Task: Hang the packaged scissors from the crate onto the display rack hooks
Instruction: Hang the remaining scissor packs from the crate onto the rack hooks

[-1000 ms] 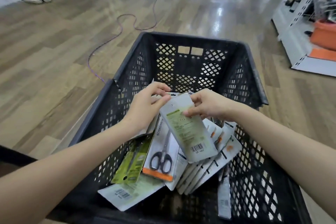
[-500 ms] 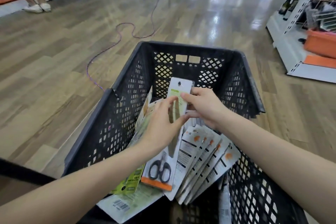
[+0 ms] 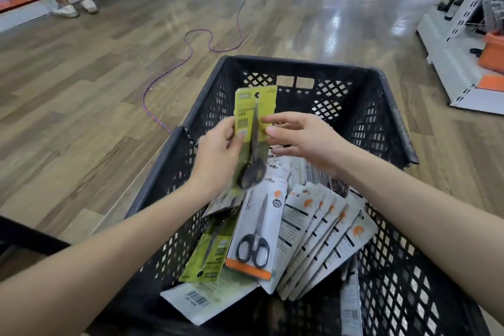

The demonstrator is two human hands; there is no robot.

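Fingers of our left hand (image 3: 218,155) pinch the green scissors pack (image 3: 255,117) upright above the crate (image 3: 387,117); right hand (image 3: 305,139) relaxed beside it. Light, stiff card, probably best gripped mid-edge.

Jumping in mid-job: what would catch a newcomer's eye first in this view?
First, the green scissors pack held upright above the black crate, gripped at its edge by the left hand, with the right hand open just beside it. Below, inside the crate, white scissors packs lie fanned out, one face up showing black-handled scissors. A purple cable snakes across the wood floor beyond.
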